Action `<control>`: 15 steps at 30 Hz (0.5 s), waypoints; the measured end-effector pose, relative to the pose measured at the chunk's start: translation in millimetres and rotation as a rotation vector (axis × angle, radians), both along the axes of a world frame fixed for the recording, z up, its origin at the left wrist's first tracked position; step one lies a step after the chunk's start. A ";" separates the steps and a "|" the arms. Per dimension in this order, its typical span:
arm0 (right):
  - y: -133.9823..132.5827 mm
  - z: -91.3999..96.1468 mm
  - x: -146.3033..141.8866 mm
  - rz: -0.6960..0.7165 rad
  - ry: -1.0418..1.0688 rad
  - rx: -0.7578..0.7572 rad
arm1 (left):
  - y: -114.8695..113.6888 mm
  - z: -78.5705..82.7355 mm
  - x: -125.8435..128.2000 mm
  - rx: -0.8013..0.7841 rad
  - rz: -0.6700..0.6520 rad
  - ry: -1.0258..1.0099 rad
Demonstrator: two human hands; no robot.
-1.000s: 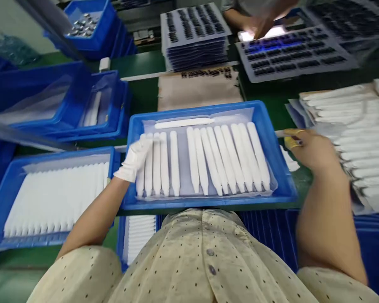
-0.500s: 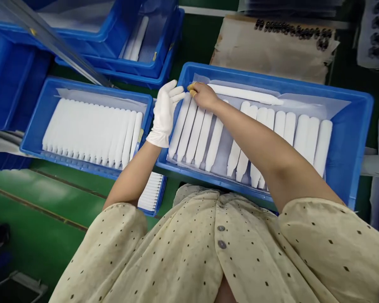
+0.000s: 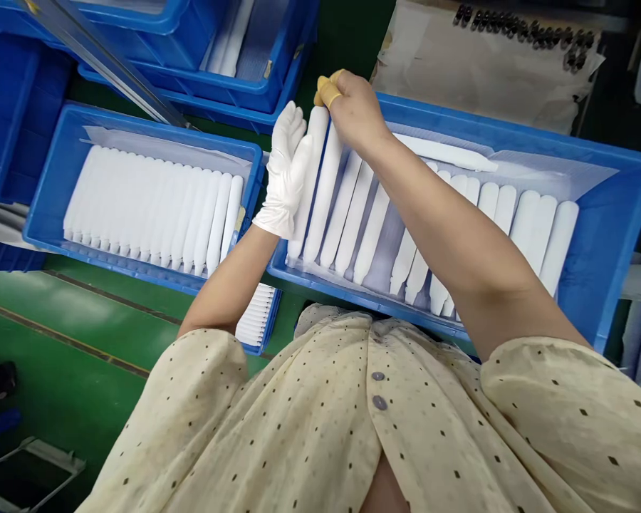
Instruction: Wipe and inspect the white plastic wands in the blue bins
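Right hand [image 3: 355, 107] grip pinches only the 12 o'clock end of a stick [image 3: 315, 139] at 9 o'clock in the tray [image 3: 609, 235], left hand [image 3: 285, 174] open alongside, so the unpinched 6 o'clock end could swing, knocking the next stick [image 3: 323, 192].

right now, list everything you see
big tray: one, blue, right
sticks: over ten, white, in big tray
left tray: one, blue, left
packed sticks: many, white, in left tray
small tray: one, blue, below left tray
other trays: several, blue, top left
pole: one, grey, top left
sheet: one, beige, top right
bits: many, black, on sheet
shirt: one, cream, bottom
left hand: one, white-gloved, beside sticks
right hand: one, yellow-tipped, at stick tops
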State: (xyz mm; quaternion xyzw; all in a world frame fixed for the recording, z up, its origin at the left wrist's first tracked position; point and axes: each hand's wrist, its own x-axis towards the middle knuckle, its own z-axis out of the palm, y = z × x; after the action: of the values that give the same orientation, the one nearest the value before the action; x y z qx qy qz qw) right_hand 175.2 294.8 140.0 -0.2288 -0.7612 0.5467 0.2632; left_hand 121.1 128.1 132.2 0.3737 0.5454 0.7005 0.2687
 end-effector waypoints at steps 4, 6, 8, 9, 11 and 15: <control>-26.7 39.7 33.8 -0.064 0.117 0.118 | -6.9 21.4 -7.0 -0.327 -0.362 -0.280; -35.7 45.7 57.9 -0.035 0.256 -0.033 | -9.5 37.4 -7.4 -0.448 -0.434 -0.356; -43.6 39.8 85.4 -0.034 0.348 -0.290 | -10.7 57.2 -3.3 -0.440 -0.426 -0.411; -48.4 33.2 99.4 -0.013 0.355 -0.418 | -10.2 67.8 0.4 -0.406 -0.423 -0.435; -61.4 16.5 125.5 0.143 0.293 -0.569 | -6.5 87.7 10.8 -0.293 -0.431 -0.456; -96.0 -10.6 161.0 0.424 0.194 -0.649 | 13.0 113.6 37.4 -0.106 -0.464 -0.489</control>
State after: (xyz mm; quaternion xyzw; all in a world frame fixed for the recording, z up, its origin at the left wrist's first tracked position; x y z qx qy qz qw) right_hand 336.2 198.8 129.3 -0.0851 -0.5511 0.8200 0.1292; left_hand 158.5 141.1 245.7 0.2943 0.4010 0.6603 0.5627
